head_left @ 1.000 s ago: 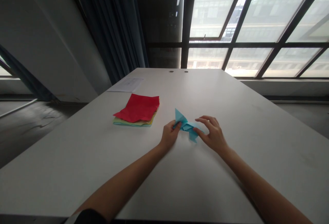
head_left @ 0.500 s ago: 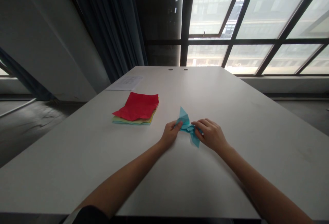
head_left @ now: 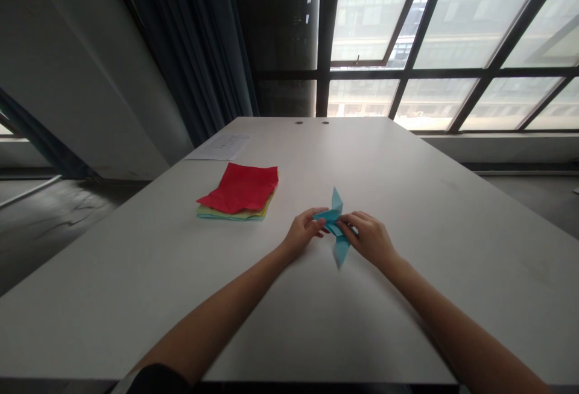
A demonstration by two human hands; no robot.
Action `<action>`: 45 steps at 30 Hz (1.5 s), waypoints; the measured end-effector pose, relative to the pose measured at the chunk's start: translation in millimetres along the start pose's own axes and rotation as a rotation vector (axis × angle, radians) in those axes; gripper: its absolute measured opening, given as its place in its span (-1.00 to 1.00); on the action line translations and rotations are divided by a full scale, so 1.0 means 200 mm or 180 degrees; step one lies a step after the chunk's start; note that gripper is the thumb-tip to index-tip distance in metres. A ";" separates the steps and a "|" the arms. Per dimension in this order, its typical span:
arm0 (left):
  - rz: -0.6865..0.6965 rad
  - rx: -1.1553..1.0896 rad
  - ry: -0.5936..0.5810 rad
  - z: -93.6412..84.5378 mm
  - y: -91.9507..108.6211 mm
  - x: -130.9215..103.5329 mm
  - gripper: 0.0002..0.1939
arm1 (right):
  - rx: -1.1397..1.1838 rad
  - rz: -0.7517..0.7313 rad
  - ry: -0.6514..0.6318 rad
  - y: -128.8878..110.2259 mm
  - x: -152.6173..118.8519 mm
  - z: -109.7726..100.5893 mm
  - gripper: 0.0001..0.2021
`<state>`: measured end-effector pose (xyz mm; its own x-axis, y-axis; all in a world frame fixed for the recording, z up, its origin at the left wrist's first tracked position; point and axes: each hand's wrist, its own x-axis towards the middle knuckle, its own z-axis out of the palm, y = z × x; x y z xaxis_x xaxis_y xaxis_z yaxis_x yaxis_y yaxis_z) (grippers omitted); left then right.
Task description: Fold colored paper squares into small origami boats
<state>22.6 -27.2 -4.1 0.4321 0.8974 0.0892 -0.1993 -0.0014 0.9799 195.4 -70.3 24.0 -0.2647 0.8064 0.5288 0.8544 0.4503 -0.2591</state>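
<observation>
A light-blue folded paper pinwheel (head_left: pixel 333 228) is held between my two hands just over the table. One pointed flap rises away from me and another points down towards me. My left hand (head_left: pixel 304 231) grips its left flap, with the thumb on top. On the other side, my right hand (head_left: pixel 368 236) pinches the right part near the centre, fingers and thumb pressed together. My right fingers hide much of the right flap.
Left of my hands lies a stack of coloured paper with a red sheet (head_left: pixel 246 187) on top. A printed white sheet (head_left: pixel 221 146) rests farther back near the left edge of the white table (head_left: pixel 362 158). Windows and a dark curtain (head_left: pixel 190 38) stand beyond.
The paper pinwheel has turned, so its flaps now point more nearly straight away from and towards me. My left fingers have shifted on its left side; my right hand still pinches it.
</observation>
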 end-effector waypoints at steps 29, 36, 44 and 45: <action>-0.0001 -0.0991 0.0933 -0.02 0.00 0.04 -0.85 | 0.3430 0.2277 0.0390 0.09 0.04 0.07 -0.67; 0.0049 -0.0910 0.0940 -0.02 -0.04 0.04 -0.69 | 0.2463 0.1610 0.0359 0.06 0.03 0.08 -0.57; -0.0030 -0.0920 0.1648 -0.04 -0.06 0.05 -0.68 | 0.2083 0.1576 0.0495 0.09 0.03 0.05 -0.73; -0.0046 -0.0976 0.1688 -0.04 -0.06 0.05 -0.67 | 0.2218 0.1673 0.0565 0.10 0.04 0.05 -0.73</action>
<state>22.0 -13.6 -15.9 -0.0442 0.9938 -0.1019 -0.4747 0.0689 0.8775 205.8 -51.8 15.3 0.2075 0.9292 0.3057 0.3647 0.2165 -0.9056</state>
